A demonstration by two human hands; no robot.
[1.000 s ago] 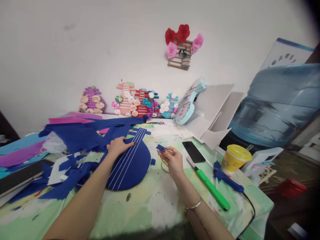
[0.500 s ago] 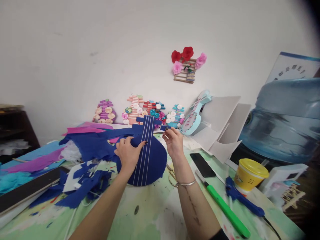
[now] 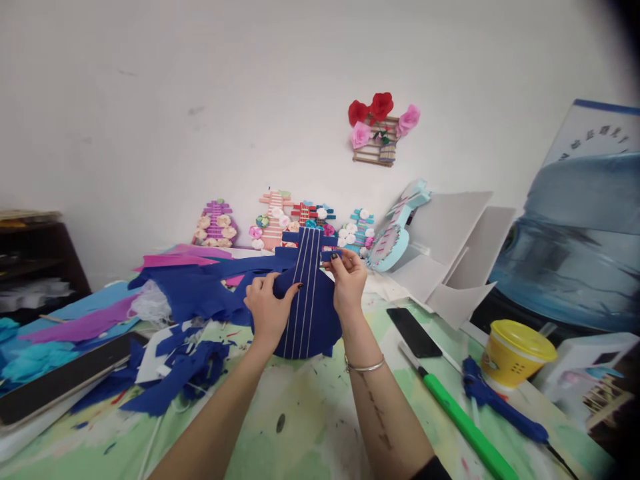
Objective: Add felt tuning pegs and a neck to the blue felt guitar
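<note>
A dark blue guitar-shaped craft (image 3: 320, 320) with white strings stands tilted over the table. My left hand (image 3: 271, 308) grips its left side, thumb across the strings and fingers round the edge. At the right of the neck, my right hand (image 3: 349, 279) pinches a small blue peg piece (image 3: 330, 256) between thumb and fingers, right beside the neck. Other blue pegs stick out on both sides of the neck top.
Blue scraps (image 3: 200, 367) and a dark flat device (image 3: 70, 373) lie left. To the right are a phone (image 3: 414, 331), a green-handled knife (image 3: 460, 417), a blue glue gun (image 3: 500, 403) and a yellow tub (image 3: 517, 353). Finished small guitars (image 3: 217, 223) line the wall.
The view has shifted slightly, moving the scene rightward. The small blue piece in my right hand is now up against the neck, and the guitar's lower end sits slightly higher in view.
</note>
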